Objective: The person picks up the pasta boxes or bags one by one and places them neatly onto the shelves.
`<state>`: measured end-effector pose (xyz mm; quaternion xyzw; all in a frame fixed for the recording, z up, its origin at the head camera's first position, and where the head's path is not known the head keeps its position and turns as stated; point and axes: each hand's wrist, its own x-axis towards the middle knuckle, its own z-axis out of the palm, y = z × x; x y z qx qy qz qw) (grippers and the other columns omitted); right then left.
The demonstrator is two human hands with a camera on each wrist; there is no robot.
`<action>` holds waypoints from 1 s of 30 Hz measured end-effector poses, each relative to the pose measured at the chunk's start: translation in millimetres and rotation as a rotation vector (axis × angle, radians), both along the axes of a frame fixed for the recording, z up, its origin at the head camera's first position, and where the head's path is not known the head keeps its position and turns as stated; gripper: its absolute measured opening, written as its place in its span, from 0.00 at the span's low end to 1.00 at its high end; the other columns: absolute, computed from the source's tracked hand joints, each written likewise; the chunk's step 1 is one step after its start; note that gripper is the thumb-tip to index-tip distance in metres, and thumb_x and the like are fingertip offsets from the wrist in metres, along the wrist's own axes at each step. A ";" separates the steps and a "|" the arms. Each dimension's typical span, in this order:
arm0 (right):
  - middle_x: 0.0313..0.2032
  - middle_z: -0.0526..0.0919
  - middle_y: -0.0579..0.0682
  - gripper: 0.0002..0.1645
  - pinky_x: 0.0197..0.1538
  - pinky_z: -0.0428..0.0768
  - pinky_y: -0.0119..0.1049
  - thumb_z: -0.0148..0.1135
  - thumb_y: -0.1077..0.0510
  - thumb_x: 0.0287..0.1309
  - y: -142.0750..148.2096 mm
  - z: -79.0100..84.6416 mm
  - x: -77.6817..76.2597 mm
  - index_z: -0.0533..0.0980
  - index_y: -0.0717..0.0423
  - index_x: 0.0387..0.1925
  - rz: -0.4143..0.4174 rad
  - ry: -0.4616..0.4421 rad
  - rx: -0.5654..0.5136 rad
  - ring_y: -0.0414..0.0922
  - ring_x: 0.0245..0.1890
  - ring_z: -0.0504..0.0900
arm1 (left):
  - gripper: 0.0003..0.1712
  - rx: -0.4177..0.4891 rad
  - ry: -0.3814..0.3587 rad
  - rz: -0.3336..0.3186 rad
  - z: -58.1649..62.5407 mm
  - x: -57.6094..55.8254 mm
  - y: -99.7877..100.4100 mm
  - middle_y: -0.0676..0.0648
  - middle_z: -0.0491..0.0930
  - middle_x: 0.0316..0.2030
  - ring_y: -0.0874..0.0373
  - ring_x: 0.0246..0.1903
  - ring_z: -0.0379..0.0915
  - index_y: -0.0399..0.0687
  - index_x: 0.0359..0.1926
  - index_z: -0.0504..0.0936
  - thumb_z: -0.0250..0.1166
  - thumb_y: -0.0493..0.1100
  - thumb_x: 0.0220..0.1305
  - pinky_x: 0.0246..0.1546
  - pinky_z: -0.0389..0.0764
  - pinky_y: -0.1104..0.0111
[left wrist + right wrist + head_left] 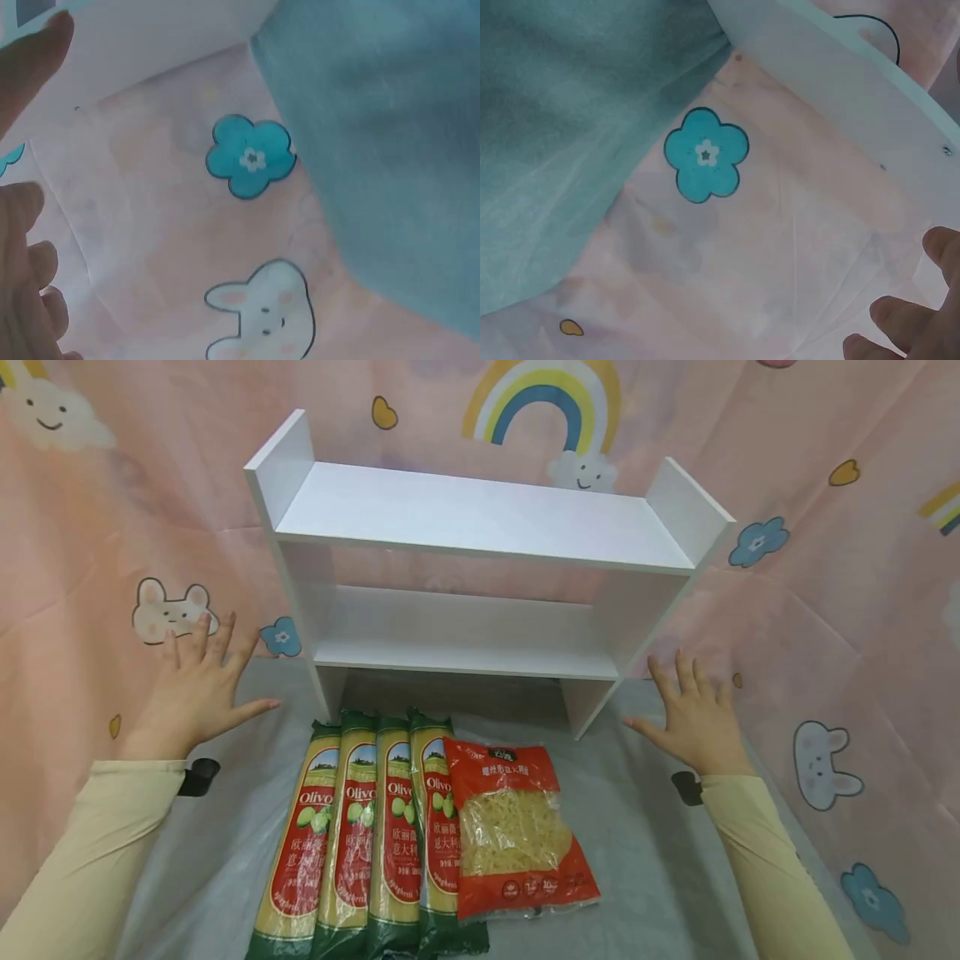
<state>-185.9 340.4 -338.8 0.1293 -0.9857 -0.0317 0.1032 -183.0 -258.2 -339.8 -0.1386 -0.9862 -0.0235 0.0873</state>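
My left hand (197,693) is held out to the left of a white two-tier shelf (465,514), fingers spread and nothing in it. On the shelf's other side my right hand (693,718) is likewise spread and empty. Several long packs of spaghetti (298,843), with red labels and green ends, lie side by side in front of the shelf. A red bag of spiral pasta (513,831) lies to their right, its edge overlapping the nearest pack. In the wrist views, the left fingers (41,262) and right fingers (904,322) show at the frame edges near the shelf's side panels.
A grey-blue cloth (637,860) covers the surface under the packs. Behind and at both sides hangs a pink curtain (825,635) printed with rainbows, rabbits and flowers. Dark wrist straps (198,777) show at both cuffs. Both shelf boards hold nothing.
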 end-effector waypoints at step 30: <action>0.44 0.80 0.67 0.28 0.44 0.74 0.56 0.64 0.49 0.57 -45.0 -53.9 45.8 0.76 0.71 0.48 -0.002 0.005 -0.327 0.62 0.44 0.78 | 0.36 0.992 -0.084 -0.123 -0.3 -23.2 65.3 0.29 0.57 0.65 0.38 0.64 0.56 0.40 0.73 0.47 0.53 0.38 0.70 0.57 0.62 0.48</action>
